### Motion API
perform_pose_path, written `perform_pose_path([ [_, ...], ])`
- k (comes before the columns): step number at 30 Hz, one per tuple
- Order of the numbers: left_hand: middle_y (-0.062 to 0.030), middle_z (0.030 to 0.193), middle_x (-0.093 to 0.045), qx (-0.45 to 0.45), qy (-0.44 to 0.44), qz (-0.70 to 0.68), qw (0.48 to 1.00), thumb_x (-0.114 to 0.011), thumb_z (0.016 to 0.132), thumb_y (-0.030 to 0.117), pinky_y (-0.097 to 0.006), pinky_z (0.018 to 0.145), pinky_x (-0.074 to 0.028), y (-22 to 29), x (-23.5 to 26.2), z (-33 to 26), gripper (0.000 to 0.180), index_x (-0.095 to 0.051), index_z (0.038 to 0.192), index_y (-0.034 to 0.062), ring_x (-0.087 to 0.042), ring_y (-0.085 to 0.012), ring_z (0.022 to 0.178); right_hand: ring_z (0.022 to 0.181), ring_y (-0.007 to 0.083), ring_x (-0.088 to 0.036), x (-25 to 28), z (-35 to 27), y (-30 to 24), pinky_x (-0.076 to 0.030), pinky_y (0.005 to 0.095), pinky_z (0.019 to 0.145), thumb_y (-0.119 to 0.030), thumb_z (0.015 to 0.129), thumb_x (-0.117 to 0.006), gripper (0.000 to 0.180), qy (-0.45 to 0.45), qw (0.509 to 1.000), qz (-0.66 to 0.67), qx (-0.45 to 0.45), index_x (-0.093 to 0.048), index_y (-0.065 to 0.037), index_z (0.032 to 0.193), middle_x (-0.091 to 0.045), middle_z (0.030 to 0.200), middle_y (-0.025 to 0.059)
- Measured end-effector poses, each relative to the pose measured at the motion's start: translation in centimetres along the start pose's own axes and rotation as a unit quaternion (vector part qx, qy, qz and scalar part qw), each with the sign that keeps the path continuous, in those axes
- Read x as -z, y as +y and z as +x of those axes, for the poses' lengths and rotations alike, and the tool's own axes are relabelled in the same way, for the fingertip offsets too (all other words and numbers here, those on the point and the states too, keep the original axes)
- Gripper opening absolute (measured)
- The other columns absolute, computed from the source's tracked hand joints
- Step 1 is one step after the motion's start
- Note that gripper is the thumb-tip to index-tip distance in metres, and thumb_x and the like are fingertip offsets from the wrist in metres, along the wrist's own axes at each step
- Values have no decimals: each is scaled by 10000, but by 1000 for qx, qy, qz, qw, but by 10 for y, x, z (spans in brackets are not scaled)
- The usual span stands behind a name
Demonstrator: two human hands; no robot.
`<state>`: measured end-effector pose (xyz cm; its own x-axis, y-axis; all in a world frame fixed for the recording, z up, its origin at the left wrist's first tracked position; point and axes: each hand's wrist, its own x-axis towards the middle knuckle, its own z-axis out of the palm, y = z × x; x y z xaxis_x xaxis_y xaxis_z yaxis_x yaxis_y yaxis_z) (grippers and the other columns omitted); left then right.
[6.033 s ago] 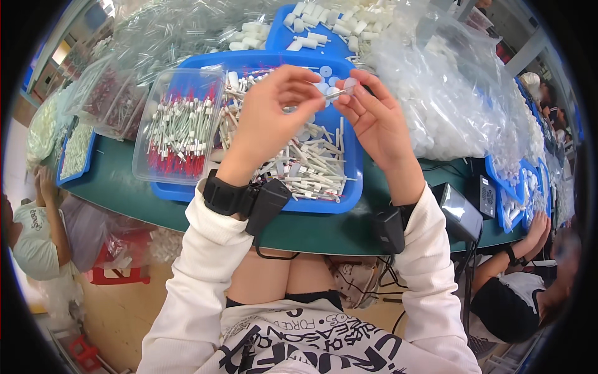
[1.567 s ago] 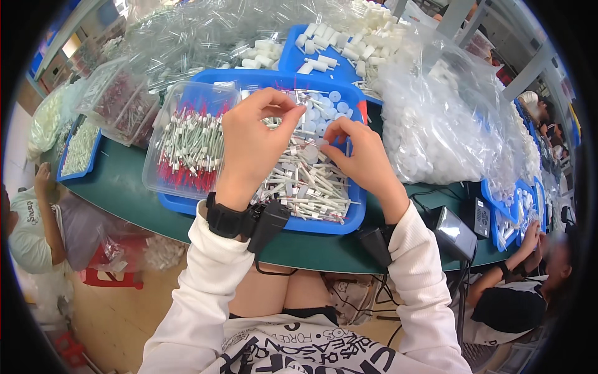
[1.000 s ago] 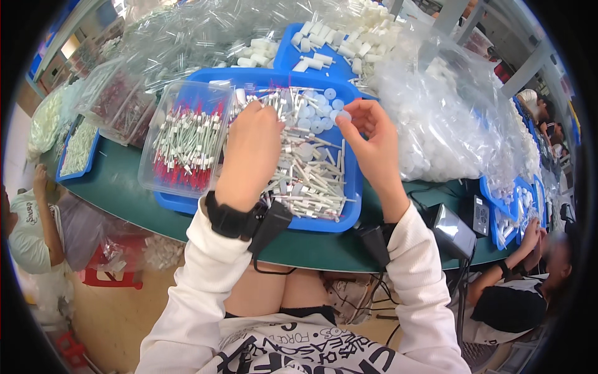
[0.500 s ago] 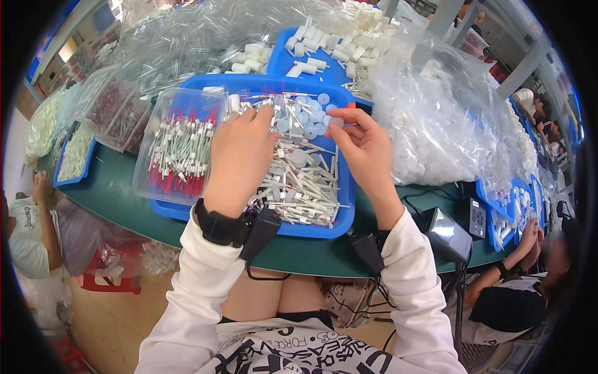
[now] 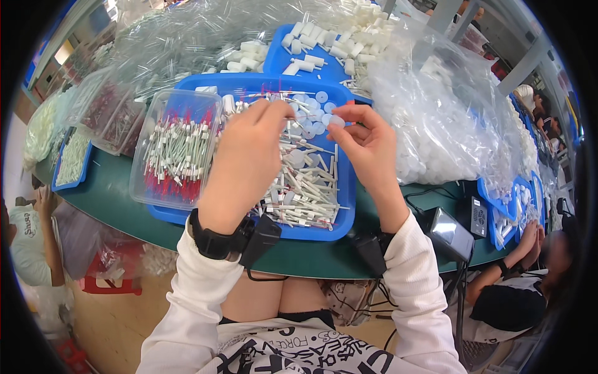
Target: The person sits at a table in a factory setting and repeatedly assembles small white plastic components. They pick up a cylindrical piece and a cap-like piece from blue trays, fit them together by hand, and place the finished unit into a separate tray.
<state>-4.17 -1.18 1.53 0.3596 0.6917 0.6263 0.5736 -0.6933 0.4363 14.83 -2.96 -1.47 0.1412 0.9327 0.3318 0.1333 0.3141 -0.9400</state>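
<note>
My right hand (image 5: 367,140) pinches a small translucent round disc (image 5: 336,121) between thumb and fingertips, above the right side of a blue tray (image 5: 350,187). Close to its left, my left hand (image 5: 249,153) has its fingers drawn together; a thin reddish tip seems to stick out toward the disc, too fine to name. Beneath both hands the tray holds loose pale sticks (image 5: 305,196) with thin ends and a cluster of similar discs (image 5: 309,103). A clear plastic box (image 5: 138,168) rests on the tray's left part, filled with rows of white-and-green sticks with red ends (image 5: 180,146).
Behind stands another blue tray (image 5: 277,59) with white cylinders (image 5: 305,64). Clear plastic bags (image 5: 430,118) bulge at the right, near a black-and-silver device (image 5: 450,234) with cables. A small blue tray (image 5: 73,168) sits left on the green table (image 5: 118,193). People work at both sides.
My left hand has moved right, its fingertips now nearer the disc. My right hand stays almost in place, still pinching the disc.
</note>
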Motion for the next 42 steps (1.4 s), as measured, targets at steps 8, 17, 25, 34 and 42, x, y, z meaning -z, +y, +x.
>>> perform_pose_path([
  [8, -203, 914, -572, 8, -34, -192, 981, -474, 899, -1, -413, 706, -463, 16, -10, -6, 113, -540, 985, -33, -579, -378, 812, 923, 225, -667, -1, -2, -9, -535, 313, 821, -75, 883, -618, 237, -63, 976, 197, -73, -589, 58, 1076, -630, 988, 120],
  [17, -83, 771, -649, 51, -3, -128, 990, -566, 907, 99, -252, 545, -445, 13, -13, -7, 119, -643, 950, 19, -586, -137, 620, 1024, 175, -591, -1, -3, -6, -472, 326, 909, -91, 908, -592, 275, -97, 969, 220, -46, -576, 27, 1156, -594, 1112, 100],
  [25, -72, 784, -656, 89, -16, -163, 983, -584, 890, 100, -230, 527, -436, 14, -15, -10, 113, -653, 930, 19, -588, -103, 633, 1016, 160, -577, -2, -7, -5, -436, 312, 924, -92, 892, -625, 369, -135, 936, 315, -83, -547, 8, 1239, -592, 1145, 81],
  [34, -85, 764, -647, 65, -9, -113, 991, -602, 870, 94, -257, 535, -450, 13, -16, -11, 104, -650, 913, 12, -595, -145, 611, 997, 142, -598, -3, -8, -14, -468, 268, 892, -8, 834, -664, 342, -120, 970, 202, -67, -600, 10, 1169, -638, 1078, 73],
  [42, -109, 748, -648, 5, -40, -113, 993, -598, 866, 94, -288, 565, -458, 16, -20, -11, 110, -656, 923, 20, -620, -182, 620, 999, 133, -607, 19, -14, -13, -476, 261, 877, -33, 838, -663, 300, -151, 974, 161, -58, -624, 11, 1133, -654, 1086, 88],
])
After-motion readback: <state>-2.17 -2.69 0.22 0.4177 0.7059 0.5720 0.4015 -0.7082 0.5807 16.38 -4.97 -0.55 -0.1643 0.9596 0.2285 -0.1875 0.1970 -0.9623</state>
